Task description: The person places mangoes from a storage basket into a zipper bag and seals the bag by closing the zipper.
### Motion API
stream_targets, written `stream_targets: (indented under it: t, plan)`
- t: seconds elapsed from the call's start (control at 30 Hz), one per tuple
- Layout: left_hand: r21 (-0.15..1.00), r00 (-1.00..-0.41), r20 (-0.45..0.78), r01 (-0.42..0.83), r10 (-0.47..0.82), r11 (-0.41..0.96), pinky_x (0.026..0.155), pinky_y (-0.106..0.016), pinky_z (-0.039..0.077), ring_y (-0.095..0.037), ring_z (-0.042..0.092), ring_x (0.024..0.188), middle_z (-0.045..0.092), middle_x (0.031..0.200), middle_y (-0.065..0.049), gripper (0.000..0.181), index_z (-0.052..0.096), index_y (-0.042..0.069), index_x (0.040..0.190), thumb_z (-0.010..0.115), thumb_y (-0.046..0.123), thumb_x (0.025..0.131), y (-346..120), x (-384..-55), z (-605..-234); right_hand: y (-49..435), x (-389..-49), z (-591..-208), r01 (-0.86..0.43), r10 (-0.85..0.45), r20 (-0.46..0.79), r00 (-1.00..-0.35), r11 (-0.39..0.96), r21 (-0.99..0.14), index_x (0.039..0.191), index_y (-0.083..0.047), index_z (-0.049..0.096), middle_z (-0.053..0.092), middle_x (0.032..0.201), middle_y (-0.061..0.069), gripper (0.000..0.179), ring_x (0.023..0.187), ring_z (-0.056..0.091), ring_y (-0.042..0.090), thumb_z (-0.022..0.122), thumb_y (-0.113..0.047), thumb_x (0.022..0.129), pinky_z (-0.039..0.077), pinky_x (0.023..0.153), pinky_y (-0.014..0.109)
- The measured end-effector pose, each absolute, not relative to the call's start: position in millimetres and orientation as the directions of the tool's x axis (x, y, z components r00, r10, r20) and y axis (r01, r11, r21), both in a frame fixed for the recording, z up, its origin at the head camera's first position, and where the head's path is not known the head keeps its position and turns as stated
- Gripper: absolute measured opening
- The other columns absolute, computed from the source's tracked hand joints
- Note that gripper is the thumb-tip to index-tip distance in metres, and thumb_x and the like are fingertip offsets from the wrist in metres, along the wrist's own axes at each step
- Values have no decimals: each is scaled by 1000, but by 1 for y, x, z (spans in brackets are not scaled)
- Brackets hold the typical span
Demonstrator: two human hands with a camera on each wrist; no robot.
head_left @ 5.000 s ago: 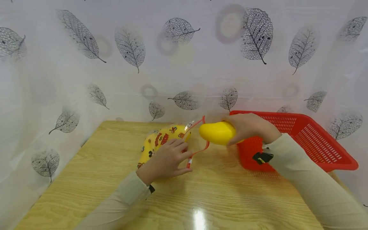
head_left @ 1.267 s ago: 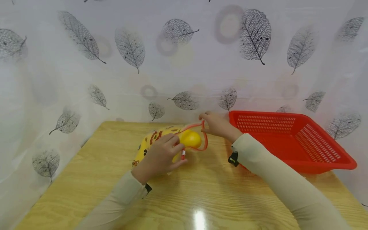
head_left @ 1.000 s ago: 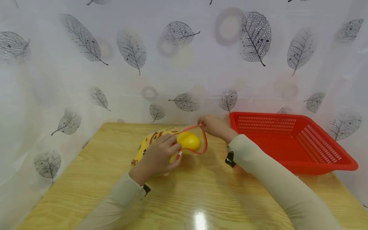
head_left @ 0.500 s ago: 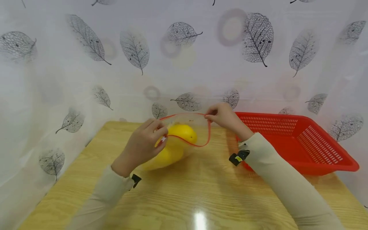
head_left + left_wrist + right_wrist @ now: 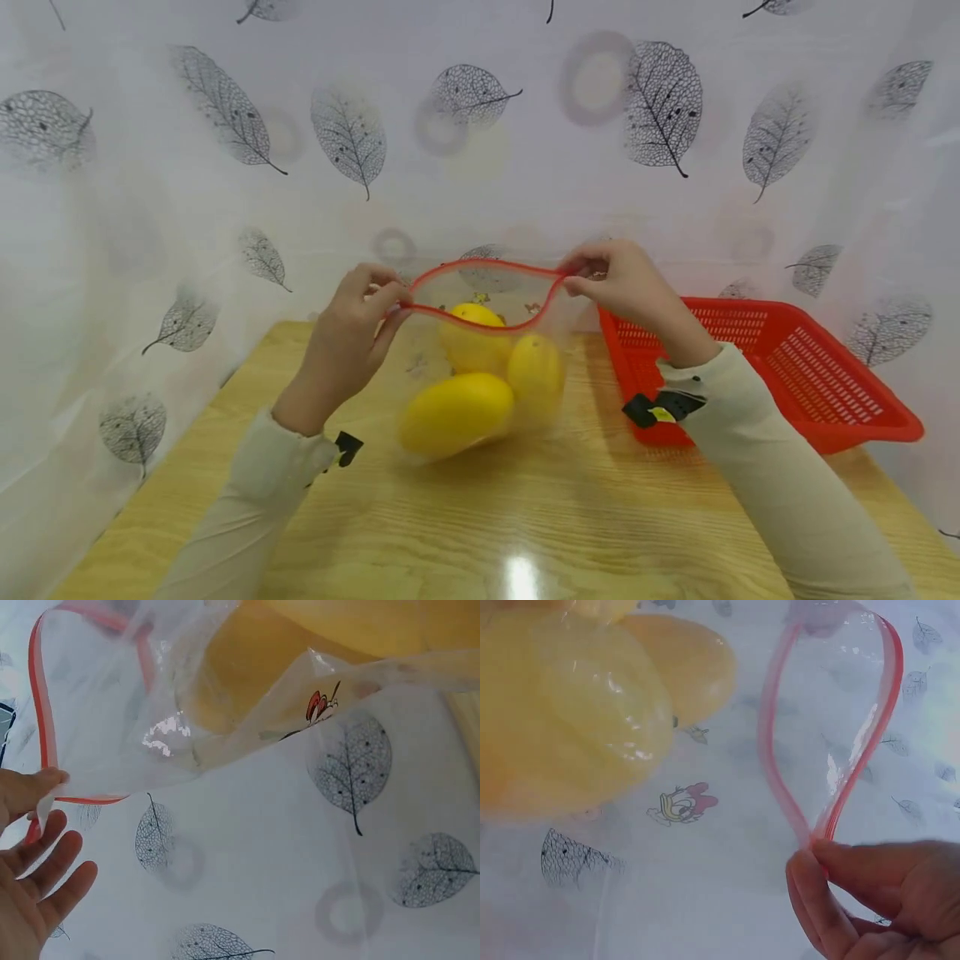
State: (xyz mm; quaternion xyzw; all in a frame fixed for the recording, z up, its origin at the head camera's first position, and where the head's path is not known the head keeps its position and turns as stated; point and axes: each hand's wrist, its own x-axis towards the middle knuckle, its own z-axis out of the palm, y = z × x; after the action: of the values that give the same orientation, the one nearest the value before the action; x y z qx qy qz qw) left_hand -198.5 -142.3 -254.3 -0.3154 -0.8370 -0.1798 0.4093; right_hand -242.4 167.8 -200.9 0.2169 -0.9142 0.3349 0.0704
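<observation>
A clear zip bag [image 5: 431,362] with a red zip edge [image 5: 480,327] and small cartoon prints hangs between my hands in the head view, its mouth gaping. Inside lie smooth yellow mangoes [image 5: 457,412]; three show through the plastic. My left hand [image 5: 333,350] pinches the left end of the zip edge between thumb and forefinger; in the left wrist view the other fingers [image 5: 64,859] stand loose. With thumb and fingertips, my right hand [image 5: 630,292] pinches the right end of that edge. Whether the bag's bottom touches the table cannot be told.
A red plastic basket [image 5: 828,367] with slotted walls stands at the right of the wooden table [image 5: 420,533], partly behind the right forearm. A pale leaf-patterned sheet [image 5: 480,192] hangs behind the table.
The right hand let go of a mango in the bag, then took the zip edge. Both hands lifted the bag from lying to upright and spread its mouth.
</observation>
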Motion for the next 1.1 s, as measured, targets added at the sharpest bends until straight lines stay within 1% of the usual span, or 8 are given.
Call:
stream_targets:
  t: [0.2,0.37,0.5,0.63,0.77,0.87,1.0,1.1]
  plan:
    - [186,-601,730,632,325,752,64,-32,47,-21,52,75,54,93,-10,9,62,6,95,62,13,88,-142,-205,-261,179,-242,-205,-421,-293,315,-903,757,-500,96,0,70,69,89,19,14,73,65,24,61,-6,87,54,66,31]
    - [206,-673,675,566,303,798,60,-32,44,-21,50,70,58,84,-7,7,61,10,95,60,15,89,-143,-212,-268,188,-250,-216,-393,-270,315,-910,803,-448,95,3,67,66,88,21,13,65,61,22,59,-4,88,52,60,29]
    - [138,-643,688,571,337,809,63,-33,46,-23,51,73,58,84,-8,8,62,9,96,61,11,88,-145,-218,-271,191,-254,-221,-365,-246,307,-919,823,-436,96,4,65,65,87,22,12,62,58,21,57,-2,89,50,58,29]
    - [96,-596,724,585,347,805,63,-34,45,-25,50,73,57,82,-9,11,64,8,97,62,9,87,-144,-223,-274,188,-255,-229,-377,-233,387,-892,856,-353,94,3,65,65,92,21,10,75,57,29,57,-1,88,51,71,40]
    - [147,-601,745,570,289,809,66,-36,48,-25,52,76,59,85,-10,22,64,8,108,62,11,87,-146,-229,-281,182,-255,-238,-387,-220,475,-852,876,-289,97,3,64,64,97,21,12,87,56,34,58,-1,88,49,84,47]
    - [198,-591,775,563,223,803,70,-38,49,-26,55,80,64,88,-12,31,63,7,114,66,11,84,-147,-233,-284,179,-255,-242,-383,-203,510,-836,881,-277,99,3,63,64,99,21,13,87,57,34,58,-2,88,50,84,47]
    - [248,-591,792,544,156,801,72,-39,49,-28,57,82,68,88,-12,26,68,4,105,70,11,80,-149,-237,-285,176,-258,-244,-362,-181,538,-823,897,-252,100,2,64,65,100,20,14,87,59,35,58,-4,88,51,82,47]
    - [267,-631,766,491,126,829,73,-40,48,-29,57,84,71,89,-12,22,70,3,99,71,12,80,-152,-238,-284,174,-261,-246,-354,-178,574,-799,911,-211,98,1,65,66,98,19,14,86,60,35,58,-5,88,52,78,47]
